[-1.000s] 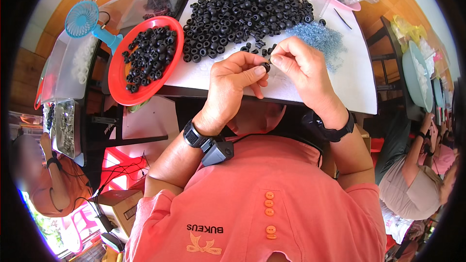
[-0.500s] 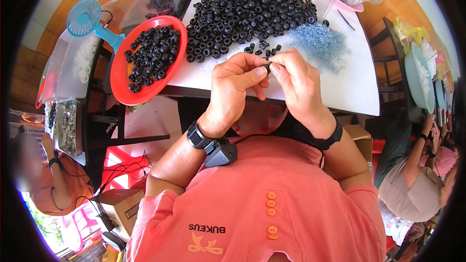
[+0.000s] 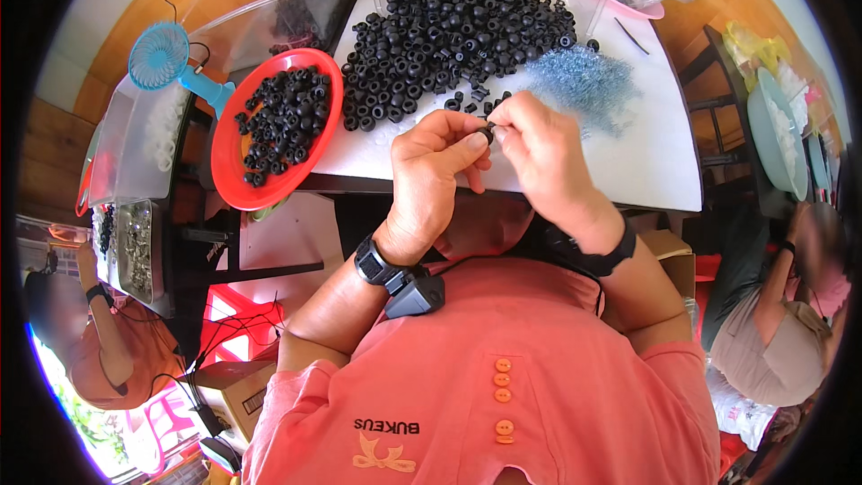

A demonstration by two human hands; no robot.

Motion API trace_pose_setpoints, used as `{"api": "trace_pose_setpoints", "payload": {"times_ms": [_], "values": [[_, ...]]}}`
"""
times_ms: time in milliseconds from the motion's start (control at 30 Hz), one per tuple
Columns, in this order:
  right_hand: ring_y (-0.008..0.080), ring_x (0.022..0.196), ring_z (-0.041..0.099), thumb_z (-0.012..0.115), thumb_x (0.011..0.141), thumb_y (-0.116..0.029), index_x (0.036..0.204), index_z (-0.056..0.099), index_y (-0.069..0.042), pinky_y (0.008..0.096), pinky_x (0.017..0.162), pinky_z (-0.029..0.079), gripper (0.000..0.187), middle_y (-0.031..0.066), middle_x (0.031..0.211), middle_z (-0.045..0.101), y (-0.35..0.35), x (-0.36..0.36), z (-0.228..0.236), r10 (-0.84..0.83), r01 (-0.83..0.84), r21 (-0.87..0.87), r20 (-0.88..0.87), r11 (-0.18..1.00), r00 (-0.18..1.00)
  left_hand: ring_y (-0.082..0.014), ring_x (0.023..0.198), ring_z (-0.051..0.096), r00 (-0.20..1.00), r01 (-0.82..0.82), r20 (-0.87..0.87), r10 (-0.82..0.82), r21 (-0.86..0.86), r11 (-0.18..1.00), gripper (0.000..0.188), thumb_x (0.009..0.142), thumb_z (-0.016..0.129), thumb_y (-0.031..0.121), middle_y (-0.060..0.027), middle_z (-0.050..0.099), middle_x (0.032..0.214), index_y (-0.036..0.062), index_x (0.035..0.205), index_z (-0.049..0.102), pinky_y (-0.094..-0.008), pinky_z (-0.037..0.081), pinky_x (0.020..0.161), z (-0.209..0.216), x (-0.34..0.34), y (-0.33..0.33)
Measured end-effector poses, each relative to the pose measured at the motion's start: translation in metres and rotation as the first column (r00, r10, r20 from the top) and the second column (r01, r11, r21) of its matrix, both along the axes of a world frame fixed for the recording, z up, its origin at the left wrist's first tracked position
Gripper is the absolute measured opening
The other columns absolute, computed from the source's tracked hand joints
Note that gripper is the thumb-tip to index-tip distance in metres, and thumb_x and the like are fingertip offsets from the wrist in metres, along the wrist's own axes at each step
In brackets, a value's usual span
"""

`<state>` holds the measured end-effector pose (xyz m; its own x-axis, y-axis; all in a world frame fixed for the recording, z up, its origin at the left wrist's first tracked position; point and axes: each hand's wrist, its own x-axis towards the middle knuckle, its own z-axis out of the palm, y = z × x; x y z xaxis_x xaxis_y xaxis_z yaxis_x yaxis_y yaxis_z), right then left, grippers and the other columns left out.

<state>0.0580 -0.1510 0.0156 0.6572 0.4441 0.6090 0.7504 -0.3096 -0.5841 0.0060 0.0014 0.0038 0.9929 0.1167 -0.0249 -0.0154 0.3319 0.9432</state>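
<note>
Above the table's near edge my two hands meet. My left hand [image 3: 424, 171] pinches a small black rounded plastic part [image 3: 487, 134] between thumb and fingers. Closed fingertips of my right hand [image 3: 548, 157] come against the top of that part; whatever they grip is too small and hidden to name. Just beyond lie a few loose black pieces [image 3: 455, 101], in front of a large heap of black hollow rounded parts [image 3: 440, 36]. To the right of the heap is a spread of tiny translucent blue pieces [image 3: 584, 81] on the white tabletop [image 3: 664, 162].
A red plate [image 3: 224, 181] of black parts overhangs the table's left edge. Behind it stands a blue fan [image 3: 160, 56]. At the back right is a pink basin [image 3: 651, 11] with a clear bag. Co-workers sit at either side, one near a metal tray [image 3: 135, 251].
The whole view has shifted slightly. My right hand has turned a little, with its knuckles higher over the black part; my left hand keeps its pinch.
</note>
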Motion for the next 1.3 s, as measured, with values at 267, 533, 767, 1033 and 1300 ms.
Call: {"api": "trace_pose_setpoints", "payload": {"times_ms": [267,533,767,1033,1300], "values": [[0.0331,0.07,0.058,0.058,0.076,0.007,0.09,0.056,-0.002,0.0422,0.059,0.047,0.017,0.0121,0.078,0.057,0.01,-0.002,-0.014,-0.062,0.041,0.137,0.152,0.99,0.986,-0.0164,0.067,0.063,0.999,-0.008,-0.046,0.006,-0.044,0.999,0.016,0.093,0.06,0.004,-0.0106,0.066,0.08,-0.0062,0.105,0.062,-0.0258,0.048,0.051,0.01,0.001,0.001],[0.0306,0.065,0.061,0.066,0.075,0.002,0.091,0.056,-0.004,0.0389,0.053,0.047,0.02,0.0108,0.077,0.057,0.0,-0.014,0.0,0.03,-0.028,0.13,-0.009,0.991,1.0,-0.0167,0.068,0.063,0.997,0.028,-0.068,-0.04,-0.164,0.986,0.015,0.094,0.061,0.005,-0.0119,0.067,0.085,-0.0074,0.101,0.063,-0.0268,0.051,0.055,0.013,-0.002,0.002],[0.0288,0.059,0.059,0.074,0.069,-0.004,0.091,0.054,-0.006,0.0388,0.049,0.045,0.03,0.0093,0.075,0.057,0.01,-0.02,-0.015,-0.23,0.225,0.046,0.181,0.973,0.956,-0.0178,0.069,0.065,0.982,0.107,-0.122,-0.143,-0.263,0.959,0.017,0.096,0.059,0.009,-0.0148,0.069,0.087,-0.0074,0.101,0.063,-0.0284,0.053,0.058,0.016,-0.001,-0.003],[0.0282,0.059,0.061,0.075,0.07,-0.008,0.089,0.054,-0.007,0.0381,0.049,0.045,0.028,0.0083,0.071,0.056,-0.004,-0.014,-0.009,-0.125,0.122,0.026,0.176,0.992,0.976,-0.0202,0.063,0.065,0.959,0.239,-0.145,-0.244,-0.05,0.97,0.024,0.097,0.057,0.015,-0.0148,0.068,0.08,-0.008,0.1,0.063,-0.0254,0.048,0.048,0.019,-0.006,0.005],[0.0279,0.059,0.06,0.075,0.067,-0.011,0.082,0.05,-0.008,0.0384,0.047,0.044,0.029,0.0078,0.068,0.055,-0.006,-0.01,-0.01,0.001,0.003,-0.021,0.176,1.0,0.984,-0.0177,0.059,0.063,0.96,0.245,-0.124,-0.251,-0.061,0.968,0.02,0.096,0.059,0.012,-0.0133,0.067,0.076,-0.0077,0.095,0.064,-0.0236,0.045,0.045,0.016,-0.008,0.004]]}}
